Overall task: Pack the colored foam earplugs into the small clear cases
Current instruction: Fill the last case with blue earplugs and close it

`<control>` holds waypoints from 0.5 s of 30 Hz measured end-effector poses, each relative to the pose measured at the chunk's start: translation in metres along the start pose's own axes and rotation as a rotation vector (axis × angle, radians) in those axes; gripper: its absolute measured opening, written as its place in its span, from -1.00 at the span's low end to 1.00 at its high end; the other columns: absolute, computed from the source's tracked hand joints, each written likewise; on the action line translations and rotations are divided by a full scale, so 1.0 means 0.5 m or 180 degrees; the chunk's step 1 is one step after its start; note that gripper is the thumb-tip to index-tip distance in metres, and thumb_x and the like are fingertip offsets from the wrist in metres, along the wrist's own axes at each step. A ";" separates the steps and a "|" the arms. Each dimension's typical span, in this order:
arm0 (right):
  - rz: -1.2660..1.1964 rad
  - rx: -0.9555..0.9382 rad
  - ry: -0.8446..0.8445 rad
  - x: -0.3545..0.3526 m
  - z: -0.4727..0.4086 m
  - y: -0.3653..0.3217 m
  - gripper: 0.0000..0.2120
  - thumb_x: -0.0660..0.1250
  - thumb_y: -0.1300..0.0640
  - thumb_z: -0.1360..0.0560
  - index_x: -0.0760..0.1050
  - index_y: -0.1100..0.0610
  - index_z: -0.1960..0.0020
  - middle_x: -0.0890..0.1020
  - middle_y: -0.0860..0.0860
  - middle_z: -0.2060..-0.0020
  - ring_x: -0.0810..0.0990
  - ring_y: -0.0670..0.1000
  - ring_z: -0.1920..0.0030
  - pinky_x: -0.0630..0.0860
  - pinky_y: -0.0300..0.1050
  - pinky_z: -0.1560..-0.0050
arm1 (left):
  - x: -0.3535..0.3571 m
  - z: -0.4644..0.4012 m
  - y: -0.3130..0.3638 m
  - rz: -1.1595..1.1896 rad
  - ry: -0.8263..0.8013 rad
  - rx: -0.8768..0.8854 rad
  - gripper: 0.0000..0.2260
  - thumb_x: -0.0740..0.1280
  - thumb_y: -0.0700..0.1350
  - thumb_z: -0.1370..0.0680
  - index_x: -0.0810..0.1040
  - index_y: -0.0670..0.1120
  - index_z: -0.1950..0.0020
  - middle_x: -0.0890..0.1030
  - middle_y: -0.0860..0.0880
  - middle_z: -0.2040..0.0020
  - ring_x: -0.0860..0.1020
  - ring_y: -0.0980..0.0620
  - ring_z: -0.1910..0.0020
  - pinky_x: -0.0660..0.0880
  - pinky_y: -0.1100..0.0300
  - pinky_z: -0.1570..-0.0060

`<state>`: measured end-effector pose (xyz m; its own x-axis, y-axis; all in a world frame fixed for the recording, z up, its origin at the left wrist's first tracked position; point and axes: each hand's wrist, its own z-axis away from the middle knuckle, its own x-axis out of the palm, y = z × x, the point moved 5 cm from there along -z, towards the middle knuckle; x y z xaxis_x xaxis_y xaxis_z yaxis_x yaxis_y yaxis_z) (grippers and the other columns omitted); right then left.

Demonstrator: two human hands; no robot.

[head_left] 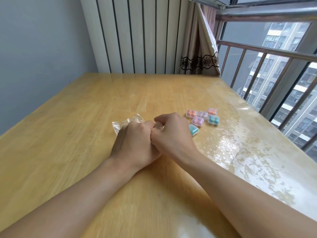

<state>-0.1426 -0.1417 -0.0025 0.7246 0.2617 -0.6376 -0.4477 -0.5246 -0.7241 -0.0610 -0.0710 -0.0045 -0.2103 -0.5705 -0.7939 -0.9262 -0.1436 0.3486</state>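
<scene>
My left hand and my right hand meet knuckle to knuckle at the middle of the table, all fingers curled. Between the thumbs a small pale glossy piece shows, seemingly a clear case pinched by both hands; most of it is hidden. Just right of my right hand lie several closed clear cases with earplugs inside: two teal, two pink and two orange. No loose earplug is in view.
A crumpled clear plastic bag lies right behind my left hand. The wooden table carries a glossy clear cover. A radiator and a curtain stand behind it, a railed window along its right edge.
</scene>
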 end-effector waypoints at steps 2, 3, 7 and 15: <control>0.0066 -0.0206 0.0063 0.000 0.003 -0.009 -0.74 0.28 0.21 -0.39 0.24 0.05 0.37 0.27 -0.09 0.44 0.22 -0.03 0.39 0.29 -0.38 0.47 | 0.000 -0.001 0.003 -0.0132 -0.0016 -0.0006 -0.85 0.37 -0.02 -0.38 0.46 -0.05 0.28 0.57 -0.10 0.38 0.44 -0.19 0.36 0.33 0.11 0.38; 0.0057 -0.0241 0.0118 0.001 0.003 -0.009 -0.69 0.28 0.22 -0.40 0.19 0.05 0.40 0.21 -0.07 0.48 0.18 -0.01 0.42 0.27 -0.32 0.48 | 0.000 -0.001 0.003 -0.0175 0.0002 -0.0008 -0.84 0.36 -0.01 -0.40 0.44 -0.05 0.28 0.57 -0.10 0.37 0.46 -0.21 0.34 0.35 0.10 0.37; -0.0114 -0.0154 0.0115 0.009 0.004 -0.007 -0.72 0.32 0.18 -0.38 0.26 0.11 0.41 0.22 -0.06 0.51 0.18 -0.01 0.44 0.18 -0.29 0.51 | -0.002 -0.005 -0.014 -0.0038 0.0228 -0.0054 -0.81 0.35 0.03 -0.51 0.62 -0.07 0.15 0.63 -0.09 0.35 0.55 -0.24 0.28 0.52 0.01 0.27; -0.1779 0.0589 -0.1036 -0.026 -0.022 0.062 -0.76 0.39 0.15 -0.47 0.66 0.33 0.04 0.60 0.09 0.21 0.50 0.00 0.22 0.55 -0.08 0.12 | 0.009 -0.011 -0.034 0.1477 -0.0256 -0.0301 -0.80 0.54 -0.07 -0.38 0.73 0.12 0.03 0.71 0.13 0.25 0.68 0.21 0.24 0.64 0.15 0.15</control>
<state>-0.1602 -0.1705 -0.0136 0.6915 0.6997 -0.1796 -0.1548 -0.0993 -0.9829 -0.0447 -0.0754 -0.0110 -0.6218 -0.5280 -0.5784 -0.6970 0.0363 0.7161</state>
